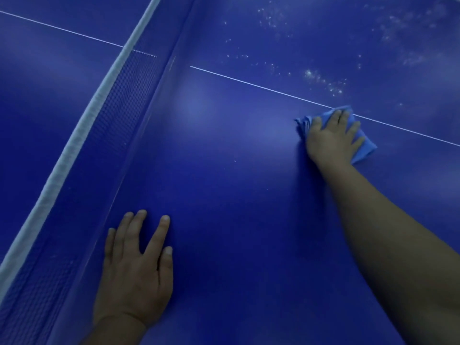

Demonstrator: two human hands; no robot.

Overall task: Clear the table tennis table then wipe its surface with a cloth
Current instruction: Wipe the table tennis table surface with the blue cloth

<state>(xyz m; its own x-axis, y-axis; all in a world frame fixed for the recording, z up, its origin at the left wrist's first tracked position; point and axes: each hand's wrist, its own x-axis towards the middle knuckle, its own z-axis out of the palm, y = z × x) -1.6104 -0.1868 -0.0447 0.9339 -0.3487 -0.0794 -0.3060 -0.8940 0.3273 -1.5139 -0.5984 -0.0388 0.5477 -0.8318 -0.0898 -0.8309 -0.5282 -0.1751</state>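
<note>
The blue table tennis table [236,195] fills the view. My right hand [331,138] lies flat, fingers spread, on a light blue cloth [363,148] and presses it onto the surface right at the white centre line [261,87]. My left hand [135,267] rests palm down with straight fingers on the bare table near the net, holding nothing. White dusty specks [323,80] dot the surface beyond the centre line, above the cloth.
The net [117,108] with its white top band [82,130] runs diagonally along the left from bottom left to top centre. The other half of the table [49,70] lies behind it.
</note>
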